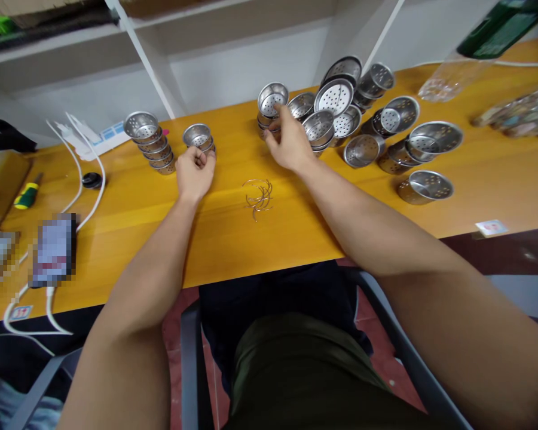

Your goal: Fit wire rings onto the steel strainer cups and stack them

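We find the left hand (pixel 196 170) curled shut around the foot of a short stack of perforated steel cups (pixel 198 136), at eleven o'clock from the loose wire rings (pixel 257 198). The right hand (pixel 289 143) pinches the topmost perforated steel cup (pixel 272 97) at twelve o'clock.

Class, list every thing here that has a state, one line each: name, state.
Left hand: curled, against short stack.
Right hand: fingers on middle stack.
Tall stack: nested, leaning.
Loose cups: heaped, many tipped over.
Wire loops: tangled, lying flat.
Screwdriver: lying down.
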The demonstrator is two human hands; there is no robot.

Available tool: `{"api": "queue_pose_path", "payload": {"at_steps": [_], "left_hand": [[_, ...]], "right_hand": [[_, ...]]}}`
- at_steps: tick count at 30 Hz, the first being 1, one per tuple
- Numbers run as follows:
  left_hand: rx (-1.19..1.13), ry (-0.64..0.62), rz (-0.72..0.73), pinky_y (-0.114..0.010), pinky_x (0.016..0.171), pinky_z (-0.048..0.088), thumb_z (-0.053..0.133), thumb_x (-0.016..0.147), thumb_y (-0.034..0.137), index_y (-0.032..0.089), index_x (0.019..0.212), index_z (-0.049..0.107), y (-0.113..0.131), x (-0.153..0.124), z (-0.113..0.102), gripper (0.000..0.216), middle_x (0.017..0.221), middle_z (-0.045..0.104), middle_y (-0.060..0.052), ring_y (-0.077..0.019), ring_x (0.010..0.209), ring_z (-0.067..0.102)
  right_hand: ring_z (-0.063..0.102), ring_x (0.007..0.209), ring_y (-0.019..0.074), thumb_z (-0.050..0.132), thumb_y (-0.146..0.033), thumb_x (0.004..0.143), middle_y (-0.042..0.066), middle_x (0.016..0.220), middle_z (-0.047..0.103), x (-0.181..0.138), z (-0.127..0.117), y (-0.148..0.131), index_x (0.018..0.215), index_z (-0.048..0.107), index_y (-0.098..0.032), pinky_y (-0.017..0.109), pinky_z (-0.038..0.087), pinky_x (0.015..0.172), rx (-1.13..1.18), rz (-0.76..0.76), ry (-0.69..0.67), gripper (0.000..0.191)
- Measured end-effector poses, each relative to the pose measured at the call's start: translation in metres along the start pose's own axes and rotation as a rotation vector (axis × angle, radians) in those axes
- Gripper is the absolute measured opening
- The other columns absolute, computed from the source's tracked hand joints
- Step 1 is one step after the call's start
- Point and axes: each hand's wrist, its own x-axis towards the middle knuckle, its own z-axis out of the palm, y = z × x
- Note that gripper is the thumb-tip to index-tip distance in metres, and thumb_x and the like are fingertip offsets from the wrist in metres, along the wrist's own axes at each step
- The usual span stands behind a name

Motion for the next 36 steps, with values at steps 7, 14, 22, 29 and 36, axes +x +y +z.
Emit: {"api": "queue_pose_path", "payload": {"at_steps": [7, 14, 22, 29, 36], "left_hand": [[0.017, -0.075, -0.038, -0.036, 0.068, 0.037, 0.091, 0.106, 0.006, 0.026, 0.073, 0.049, 0.016, -0.007, -0.001, 0.057, 0.069, 0.048, 0.006, -0.0148, 0.065, 0.045], [0.003, -0.112, 0.043, -0.036, 0.07, 0.044, 0.094, 0.105, 0.017, 0.027, 0.076, 0.052, 0.001, -0.007, 0.002, 0.052, 0.07, 0.05, 0.005, -0.0163, 0.066, 0.047], [0.0, -0.144, 0.083, -0.034, 0.067, 0.045, 0.093, 0.103, 0.024, 0.027, 0.077, 0.055, -0.007, -0.006, 0.001, 0.045, 0.071, 0.054, 0.003, -0.0158, 0.066, 0.046], [-0.009, -0.173, 0.064, -0.034, 0.067, 0.042, 0.091, 0.102, 0.023, 0.026, 0.075, 0.055, -0.002, -0.007, 0.001, 0.045, 0.07, 0.054, 0.003, -0.0153, 0.066, 0.044], [-0.014, -0.181, 0.067, -0.033, 0.066, 0.041, 0.092, 0.101, 0.022, 0.026, 0.075, 0.057, -0.002, -0.007, 0.001, 0.044, 0.07, 0.053, 0.003, -0.0149, 0.065, 0.042]], "right_hand": [[0.082, 0.161, 0.0481, 0.07, -0.057, 0.123, 0.025, 0.172, 0.084, 0.0, 0.004, 0.005, 0.178, 0.071, -0.024, 0.07, 0.061, 0.151, -0.006, 0.03, -0.009, 0.064], [0.089, 0.15, 0.0514, 0.073, -0.075, 0.118, 0.024, 0.162, 0.09, 0.001, 0.008, 0.009, 0.169, 0.077, -0.026, 0.077, 0.065, 0.145, 0.096, -0.042, 0.004, 0.071], [0.09, 0.148, 0.0511, 0.076, -0.083, 0.113, 0.022, 0.156, 0.092, 0.004, 0.01, 0.013, 0.169, 0.078, -0.027, 0.077, 0.066, 0.143, 0.146, -0.047, -0.01, 0.079], [0.09, 0.151, 0.0487, 0.077, -0.078, 0.115, 0.023, 0.16, 0.091, 0.004, 0.011, 0.013, 0.169, 0.079, -0.025, 0.074, 0.07, 0.141, 0.163, -0.082, 0.001, 0.075], [0.089, 0.154, 0.0487, 0.079, -0.076, 0.116, 0.022, 0.162, 0.091, 0.005, 0.012, 0.015, 0.171, 0.079, -0.028, 0.076, 0.069, 0.142, 0.169, -0.086, -0.003, 0.072]]}}
